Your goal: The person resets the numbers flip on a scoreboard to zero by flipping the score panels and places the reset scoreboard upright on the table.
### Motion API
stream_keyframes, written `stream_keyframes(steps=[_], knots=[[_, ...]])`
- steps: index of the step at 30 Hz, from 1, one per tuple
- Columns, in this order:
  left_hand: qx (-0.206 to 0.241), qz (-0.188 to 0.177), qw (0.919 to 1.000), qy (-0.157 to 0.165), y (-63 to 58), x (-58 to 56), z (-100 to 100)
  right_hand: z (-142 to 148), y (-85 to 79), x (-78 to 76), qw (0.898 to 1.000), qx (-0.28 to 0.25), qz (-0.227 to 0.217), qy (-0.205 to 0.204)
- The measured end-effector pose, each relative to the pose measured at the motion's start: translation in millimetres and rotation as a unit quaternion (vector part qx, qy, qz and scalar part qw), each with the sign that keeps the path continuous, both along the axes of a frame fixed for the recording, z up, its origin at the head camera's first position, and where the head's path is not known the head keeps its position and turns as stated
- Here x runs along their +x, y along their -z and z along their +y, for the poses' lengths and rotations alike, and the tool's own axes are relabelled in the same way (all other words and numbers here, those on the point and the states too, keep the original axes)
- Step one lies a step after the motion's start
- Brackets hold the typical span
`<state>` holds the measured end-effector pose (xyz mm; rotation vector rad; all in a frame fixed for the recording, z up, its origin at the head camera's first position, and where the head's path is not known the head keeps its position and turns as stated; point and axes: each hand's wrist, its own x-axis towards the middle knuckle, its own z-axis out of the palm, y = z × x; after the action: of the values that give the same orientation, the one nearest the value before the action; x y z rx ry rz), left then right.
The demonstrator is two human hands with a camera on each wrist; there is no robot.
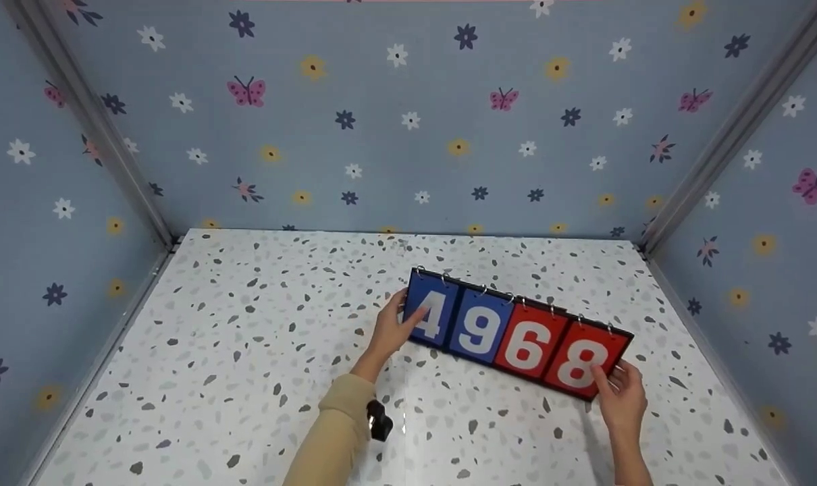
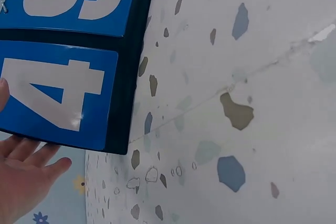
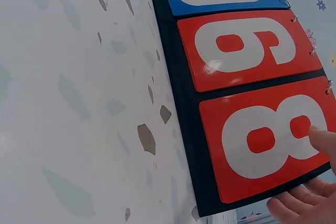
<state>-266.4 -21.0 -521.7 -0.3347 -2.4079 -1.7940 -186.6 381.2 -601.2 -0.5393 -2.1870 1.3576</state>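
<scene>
A flip scoreboard (image 1: 496,337) with a black backing and metal rings along its top edge is held at a slant, its right end nearer to me. Its blue cards read 4 and 9, its red cards 6 and 8. My left hand (image 1: 389,327) grips the left end, thumb on the card with the 4 (image 2: 58,93) and fingers behind. At the other end my right hand (image 1: 621,398) pinches the edge, its thumb lying on the red 8 card (image 3: 268,140). Fingers of both hands are partly hidden behind the board.
The white speckled table (image 1: 260,337) lies beneath the scoreboard. Blue flowered panels (image 1: 381,135) stand at the back and both sides, with grey posts (image 1: 104,128) at the corners. A black device (image 1: 379,422) sits at the left wrist, by a tan sleeve (image 1: 337,432).
</scene>
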Motion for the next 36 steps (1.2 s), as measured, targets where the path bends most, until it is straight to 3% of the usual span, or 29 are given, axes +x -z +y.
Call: stream_keyframes(steps=[3, 5, 10, 11, 20, 23, 32, 36], knots=[[0.008, 0.010, 0.9998, -0.015, -1.0, -2.1, 2, -1, -1.3, -2.7, 1.000, 0.012, -0.004, 0.014], [0.011, 0.016, 0.9994, -0.028, -0.6, -3.4, 2, -4, -8.3, 0.6, 1.000, 0.002, 0.009, 0.002], [0.017, 0.028, 0.9984, -0.046, 1.1, -5.9, 2, -6, -8.3, -2.5, 0.999, 0.045, 0.022, 0.019], [0.020, 0.028, 0.9982, -0.049, 1.3, -5.9, 2, -4, -3.0, -7.1, 0.997, 0.070, 0.009, 0.041], [0.037, 0.039, 0.9948, -0.087, 6.1, -5.5, -1, -55, -72.1, 17.9, 0.995, 0.087, 0.025, 0.033], [0.040, 0.038, 0.9934, -0.101, 8.3, -3.9, -5, -55, -65.3, 12.9, 0.995, 0.088, 0.012, 0.034], [0.071, 0.037, 0.9892, -0.123, 13.8, 4.7, -25, -37, -11.0, -17.3, 0.987, 0.148, 0.051, 0.023], [0.077, 0.031, 0.9879, -0.132, 13.2, 14.4, -34, -44, -10.6, -18.8, 0.989, 0.138, 0.044, 0.013]])
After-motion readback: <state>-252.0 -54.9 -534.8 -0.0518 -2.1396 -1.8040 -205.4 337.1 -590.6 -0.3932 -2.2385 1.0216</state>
